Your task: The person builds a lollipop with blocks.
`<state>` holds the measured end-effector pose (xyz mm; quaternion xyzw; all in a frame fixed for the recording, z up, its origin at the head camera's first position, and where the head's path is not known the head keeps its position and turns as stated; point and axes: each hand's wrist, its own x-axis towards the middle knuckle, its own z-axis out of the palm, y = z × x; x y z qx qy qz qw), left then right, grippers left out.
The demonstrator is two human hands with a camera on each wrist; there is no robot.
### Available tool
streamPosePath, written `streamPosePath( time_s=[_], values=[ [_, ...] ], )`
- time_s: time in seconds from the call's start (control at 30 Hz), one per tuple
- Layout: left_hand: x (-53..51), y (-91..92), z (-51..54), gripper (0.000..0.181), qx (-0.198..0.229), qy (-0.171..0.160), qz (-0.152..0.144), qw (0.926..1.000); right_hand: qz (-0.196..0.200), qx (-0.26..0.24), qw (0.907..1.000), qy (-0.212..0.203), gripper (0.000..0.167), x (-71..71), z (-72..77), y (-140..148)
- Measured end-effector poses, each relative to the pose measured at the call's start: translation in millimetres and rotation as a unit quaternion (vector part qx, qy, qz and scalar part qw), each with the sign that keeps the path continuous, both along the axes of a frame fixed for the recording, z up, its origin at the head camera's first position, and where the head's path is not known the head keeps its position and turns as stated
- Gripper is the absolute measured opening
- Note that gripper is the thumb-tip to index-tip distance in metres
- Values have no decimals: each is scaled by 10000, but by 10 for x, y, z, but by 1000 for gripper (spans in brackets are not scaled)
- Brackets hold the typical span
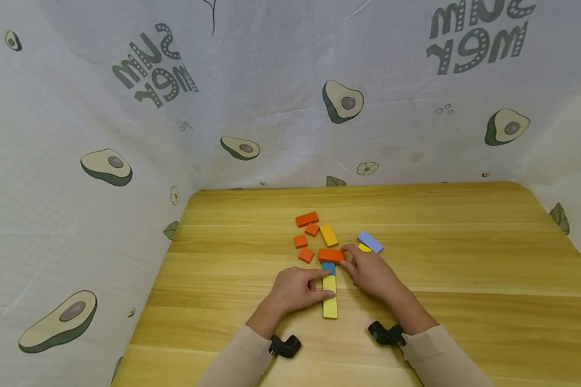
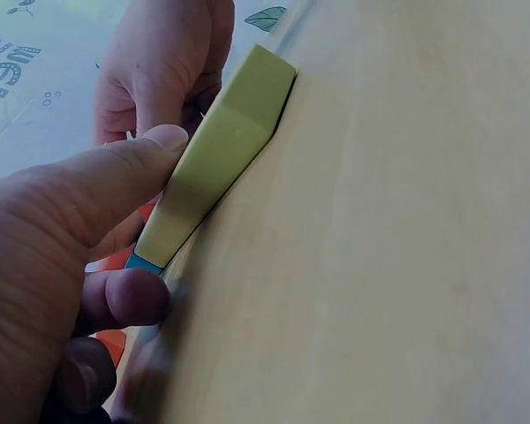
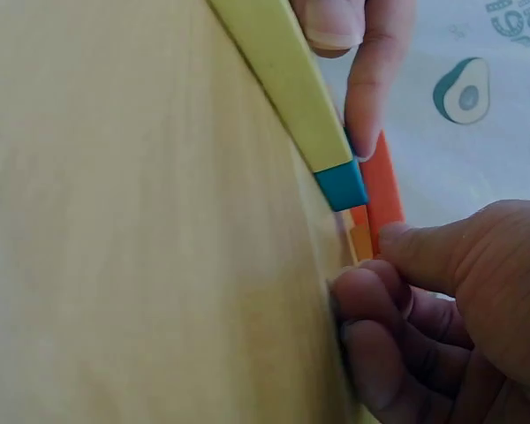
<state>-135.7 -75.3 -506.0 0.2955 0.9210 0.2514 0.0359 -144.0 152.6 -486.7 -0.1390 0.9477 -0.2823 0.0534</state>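
A long pale yellow block (image 1: 330, 309) lies on the table, pointing away from me. At its far end sits a blue block (image 1: 327, 266). Crosswise beyond the blue one is an orange-red block (image 1: 330, 255). My left hand (image 1: 292, 290) reaches in from the left, its straight thumb touching the yellow block (image 2: 225, 141) and its index finger at the blue block. With thumb and finger, my right hand (image 1: 374, 273) pinches the right end of the orange-red block (image 3: 384, 181). The left hand's lower fingers are curled in the left wrist view.
Beyond the hands lie an orange-yellow block (image 1: 328, 235), a longer orange-red block (image 1: 307, 219) and small orange-red squares (image 1: 300, 241). A lavender block (image 1: 370, 242) and a bright yellow piece (image 1: 365, 248) are beside my right hand. Avocado-printed cloth (image 1: 290, 134) surrounds the wooden table (image 1: 465, 247).
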Motion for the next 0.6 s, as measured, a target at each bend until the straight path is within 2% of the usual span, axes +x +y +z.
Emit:
streamPosePath(
  time_s=[0.13,0.33,0.6],
  values=[
    [1,3,-1,51,-2,51,-8,10000,34,113,9997,214,35,-8,-28,-4],
    [-1,5,-7,51,14,51,-11,10000,-29,89,9999,86,38,-8,-38,-7],
    [10,5,0,50,59,22,0,10000,-19,244,9995,202,37,-1,-37,-27]
  ],
)
